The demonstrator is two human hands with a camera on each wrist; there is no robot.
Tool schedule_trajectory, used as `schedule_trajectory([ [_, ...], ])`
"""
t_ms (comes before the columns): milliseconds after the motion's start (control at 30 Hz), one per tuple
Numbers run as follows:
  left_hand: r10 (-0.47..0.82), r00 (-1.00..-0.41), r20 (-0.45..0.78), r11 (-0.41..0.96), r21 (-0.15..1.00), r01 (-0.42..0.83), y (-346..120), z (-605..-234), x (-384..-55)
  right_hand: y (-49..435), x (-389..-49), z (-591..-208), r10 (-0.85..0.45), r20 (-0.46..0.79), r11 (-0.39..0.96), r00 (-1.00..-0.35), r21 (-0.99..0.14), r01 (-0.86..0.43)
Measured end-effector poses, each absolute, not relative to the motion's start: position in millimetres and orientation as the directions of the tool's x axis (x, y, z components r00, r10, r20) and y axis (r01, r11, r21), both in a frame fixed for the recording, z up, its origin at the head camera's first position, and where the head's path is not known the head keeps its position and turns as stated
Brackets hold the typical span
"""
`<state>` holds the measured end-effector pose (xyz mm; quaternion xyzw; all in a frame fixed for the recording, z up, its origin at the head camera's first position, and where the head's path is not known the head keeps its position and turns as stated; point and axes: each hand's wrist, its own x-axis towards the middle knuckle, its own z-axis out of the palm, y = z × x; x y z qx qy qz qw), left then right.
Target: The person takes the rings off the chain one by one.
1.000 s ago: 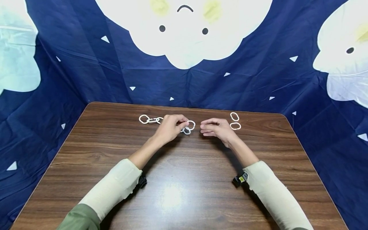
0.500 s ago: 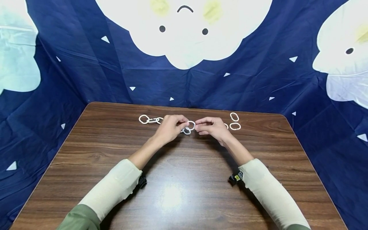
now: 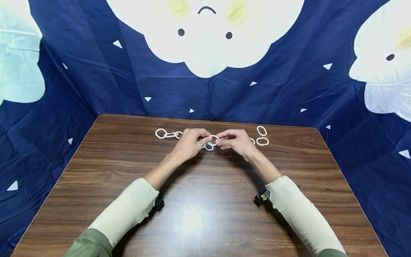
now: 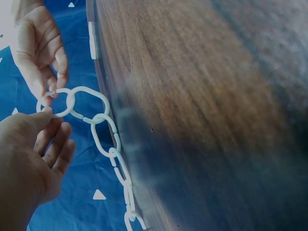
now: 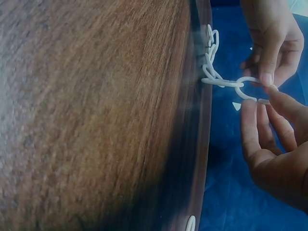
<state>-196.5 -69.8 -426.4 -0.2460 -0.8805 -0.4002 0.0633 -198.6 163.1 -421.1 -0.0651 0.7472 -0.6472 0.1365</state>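
My left hand [image 3: 191, 143] pinches a white plastic chain link [image 4: 60, 115] between thumb and fingertips. From the opposite side my right hand [image 3: 237, 142] pinches the same link; in the right wrist view, a small gap shows in the ring beside the right fingertips [image 5: 249, 107]. Joined to this link is a chain [image 4: 107, 103] of several white oval links. It hangs from the held ring and trails left along the table, passing behind my left hand in the head view, where its far end [image 3: 156, 134] shows.
Two loose white links, one farther back [image 3: 258, 131] and one nearer [image 3: 262, 144], lie right of my right hand. Another link [image 3: 253, 139] is partly hidden behind that hand. The brown wooden table [image 3: 205, 185] ends at a blue cloth backdrop [image 3: 106, 82].
My right hand has moved left to the held link and now grips its right side. That move uncovered part of a loose link behind it. My left hand stays put.
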Motion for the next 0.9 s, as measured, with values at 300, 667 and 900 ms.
schedule_trajectory([
  [300, 0.373, -0.875, 0.308, 0.558, 0.678, 0.477, -70, -425, -195, 159, -197, -416, -0.284, -0.097, 0.211, -0.954, -0.977, 0.037],
  [667, 0.369, -0.874, 0.316, 0.539, 0.693, 0.478, -73, -425, -195, 156, -197, -410, -0.308, -0.067, 0.236, -0.949, -0.972, -0.008],
  [900, 0.368, -0.881, 0.297, 0.527, 0.714, 0.461, -75, -427, -194, 157, -197, -408, -0.307, -0.065, 0.236, -0.95, -0.972, -0.009],
])
